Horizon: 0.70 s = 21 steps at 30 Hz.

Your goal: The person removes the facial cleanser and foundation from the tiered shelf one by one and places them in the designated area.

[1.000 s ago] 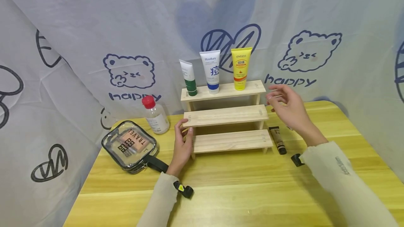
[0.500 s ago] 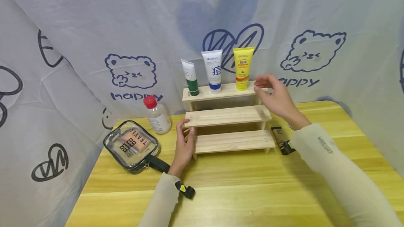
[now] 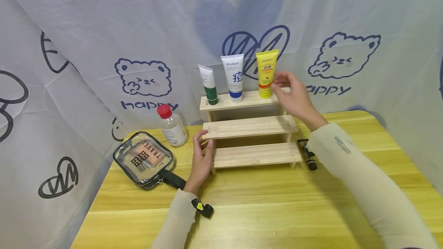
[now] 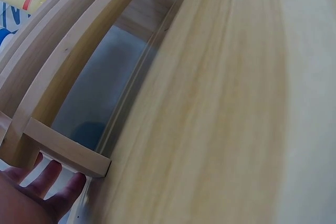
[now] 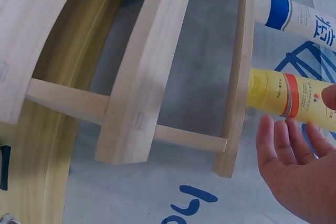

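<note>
The yellow tube point(image 3: 266, 74) stands cap down at the right end of the top step of the wooden three-step rack point(image 3: 250, 127), and our right hand point(image 3: 291, 97) is beside it with fingers spread and relaxed, the fingertips just at the tube's lower part. From the right wrist view a thumb tip seems to touch the tube's far side, but nothing is curled round it, so we cannot say that we hold it. Standing on their caps, the tubes keep their labels facing us. Next to it along the same step stand a white tube with a blue cap point(image 3: 233, 78) and a smaller white tube with a green cap point(image 3: 209, 85).

Our left hand point(image 3: 202, 157) rests against the rack's left end, fingers straight along the middle step's edge, which would steady the rack.

On the wooden surface point(image 3: 263, 210) a small dark tube point(image 3: 308, 154) lies just right of the rack, partly behind our sleeve. To the left stand a clear bottle with a red cap point(image 3: 171, 125) and a transparent travel pouch point(image 3: 144, 159). A printed cloth point(image 3: 104, 30) hangs behind.
</note>
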Tool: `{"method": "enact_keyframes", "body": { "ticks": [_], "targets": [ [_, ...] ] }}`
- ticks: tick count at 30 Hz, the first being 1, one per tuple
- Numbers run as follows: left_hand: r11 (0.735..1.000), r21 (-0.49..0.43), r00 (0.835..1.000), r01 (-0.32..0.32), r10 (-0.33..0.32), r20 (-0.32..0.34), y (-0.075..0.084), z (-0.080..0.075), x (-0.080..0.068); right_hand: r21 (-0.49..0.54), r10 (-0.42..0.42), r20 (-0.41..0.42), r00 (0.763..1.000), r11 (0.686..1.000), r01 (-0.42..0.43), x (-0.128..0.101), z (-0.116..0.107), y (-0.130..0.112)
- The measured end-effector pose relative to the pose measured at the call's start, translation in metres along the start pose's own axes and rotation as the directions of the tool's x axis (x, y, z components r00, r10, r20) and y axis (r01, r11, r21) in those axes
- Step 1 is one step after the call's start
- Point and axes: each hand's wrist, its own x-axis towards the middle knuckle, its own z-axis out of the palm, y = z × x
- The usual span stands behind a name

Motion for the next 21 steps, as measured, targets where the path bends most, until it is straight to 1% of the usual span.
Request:
{"method": "enact_keyframes", "body": {
  "ticks": [4, 8, 13, 15, 17, 21],
  "targets": [
    [1.0, 0.0, 1.0, -0.005, 0.005, -0.001, 0.0, 0.0, 0.0, 0.018, 0.01, -0.011, 1.0, 1.0, -0.01, 0.006, 0.003, -0.003],
    [1.0, -0.001, 1.0, 0.002, -0.002, 0.0, 0.002, 0.0, 0.0, 0.031, 0.018, -0.011, 1.0, 0.999, -0.018, 0.012, 0.004, -0.005],
    [1.0, -0.009, 1.0, 0.001, -0.001, 0.004, 0.002, -0.001, 0.0, 0.0, 0.046, 0.002, 0.999, 0.999, -0.046, 0.019, 0.004, -0.008],
    [1.0, -0.011, 1.0, 0.002, -0.002, 0.004, 0.002, -0.001, 0.0, -0.008, 0.061, 0.027, 0.998, 0.998, -0.061, 0.022, 0.004, -0.009],
    [1.0, -0.012, 1.0, 0.003, -0.003, 0.002, 0.002, -0.001, 0.0, 0.005, 0.074, 0.066, 0.995, 0.997, -0.074, 0.025, 0.003, -0.009],
    [1.0, -0.012, 1.0, 0.004, -0.004, 0.001, 0.002, 0.0, 0.0, 0.075, 0.091, 0.143, 0.986, 0.992, -0.102, 0.029, 0.002, -0.006]
  ]
}}
